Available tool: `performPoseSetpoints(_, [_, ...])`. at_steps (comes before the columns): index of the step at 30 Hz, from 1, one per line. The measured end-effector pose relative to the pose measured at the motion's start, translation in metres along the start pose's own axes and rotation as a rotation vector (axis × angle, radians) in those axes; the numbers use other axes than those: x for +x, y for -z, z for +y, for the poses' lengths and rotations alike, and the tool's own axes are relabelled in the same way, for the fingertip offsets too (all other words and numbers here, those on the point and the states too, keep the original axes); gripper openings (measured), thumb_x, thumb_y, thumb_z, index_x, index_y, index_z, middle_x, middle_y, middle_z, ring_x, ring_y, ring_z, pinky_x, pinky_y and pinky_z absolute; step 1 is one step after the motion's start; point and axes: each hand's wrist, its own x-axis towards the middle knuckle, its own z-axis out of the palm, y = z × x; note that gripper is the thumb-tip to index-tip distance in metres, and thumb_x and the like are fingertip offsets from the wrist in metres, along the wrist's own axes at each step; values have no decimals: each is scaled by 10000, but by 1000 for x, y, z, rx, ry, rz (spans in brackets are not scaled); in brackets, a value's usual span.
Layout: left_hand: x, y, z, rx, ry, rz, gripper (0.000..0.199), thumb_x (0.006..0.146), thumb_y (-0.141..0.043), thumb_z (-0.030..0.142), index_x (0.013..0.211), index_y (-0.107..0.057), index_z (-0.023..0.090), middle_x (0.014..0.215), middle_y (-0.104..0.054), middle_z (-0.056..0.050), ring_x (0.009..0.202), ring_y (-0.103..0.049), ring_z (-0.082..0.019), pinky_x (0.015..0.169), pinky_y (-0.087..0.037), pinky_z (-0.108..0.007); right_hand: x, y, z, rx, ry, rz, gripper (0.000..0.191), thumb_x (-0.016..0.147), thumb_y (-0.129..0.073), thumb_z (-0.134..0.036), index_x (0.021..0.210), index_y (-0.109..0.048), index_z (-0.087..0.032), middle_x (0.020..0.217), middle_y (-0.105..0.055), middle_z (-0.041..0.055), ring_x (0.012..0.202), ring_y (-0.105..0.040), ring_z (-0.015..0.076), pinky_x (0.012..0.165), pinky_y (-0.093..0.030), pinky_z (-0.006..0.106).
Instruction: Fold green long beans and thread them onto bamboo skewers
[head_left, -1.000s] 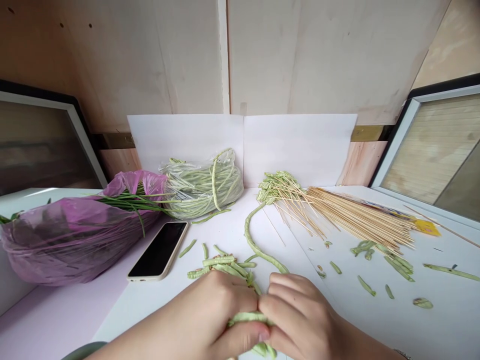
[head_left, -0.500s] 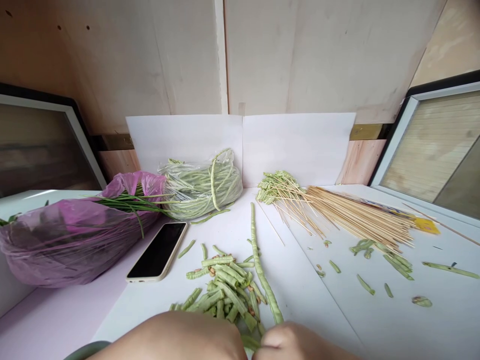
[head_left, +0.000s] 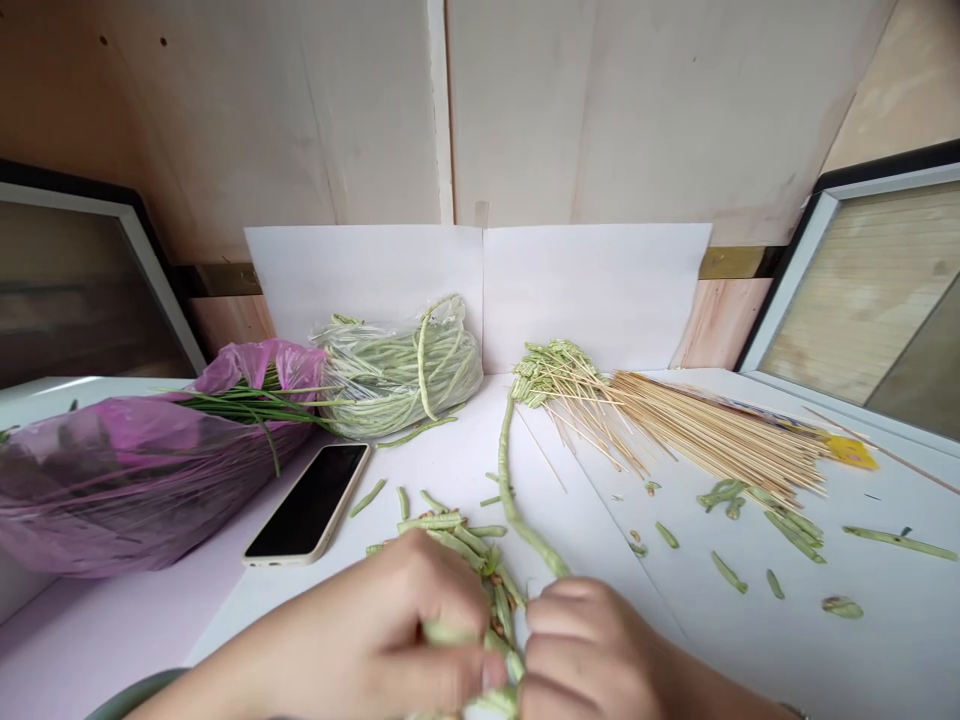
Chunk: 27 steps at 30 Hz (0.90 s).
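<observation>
My right hand [head_left: 589,655] is closed around the near end of a long green bean [head_left: 512,495], which stretches away across the white surface toward the skewered beans. Close beside it, my left hand [head_left: 420,625] is curled and a little blurred, with a light green bean piece [head_left: 450,632] showing between its thumb and fingers. Beneath and behind both hands lies a pile of short broken bean pieces [head_left: 465,545], with a few brown seeds among them. The hands cover part of this pile.
A phone [head_left: 309,505] and a purple bag of green stalks [head_left: 150,480] lie at left. Behind stands a clear bag of long beans [head_left: 390,375]. Bundled beans on skewers [head_left: 555,372], loose wooden skewers [head_left: 720,430] and bean scraps [head_left: 727,572] lie at right.
Both hands have moved up and forward into fuller view, now over the bean pile. The long bean has shifted away with the right hand and bends more.
</observation>
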Motion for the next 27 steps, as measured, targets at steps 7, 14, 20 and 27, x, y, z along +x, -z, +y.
performPoseSetpoints(7, [58,87,39,293,215,-56,264,956,-400,355,809,-531,178,787,-551,-17,651,-510,-148,603,-368,-273,8,28,23,21,-284,117,329,855,-463,-71,597,-331,-228,522,-315,-53,485,-292,113,452,-240,274])
performPoseSetpoints(14, [53,84,39,402,234,-105,227,921,-454,352,941,-618,195,841,-586,-45,734,-583,-196,643,-415,-295,8,29,22,200,-415,73,156,820,-390,-86,873,-501,-181,692,-454,5,613,-458,144,508,-413,255])
performPoseSetpoints(20, [54,87,46,300,223,-22,397,887,-479,549,977,-603,183,835,-552,-39,743,-556,-196,632,-416,-282,5,23,17,353,-396,-110,508,874,-315,-14,1316,-502,-181,939,-482,70,784,-552,143,625,-518,246])
performPoseSetpoints(27, [53,69,51,211,73,59,378,851,-543,555,975,-572,200,843,-550,-40,765,-539,-198,650,-414,-279,0,4,12,370,-475,-3,565,838,-433,2,1342,-372,-247,920,-574,13,833,-609,130,791,-541,247])
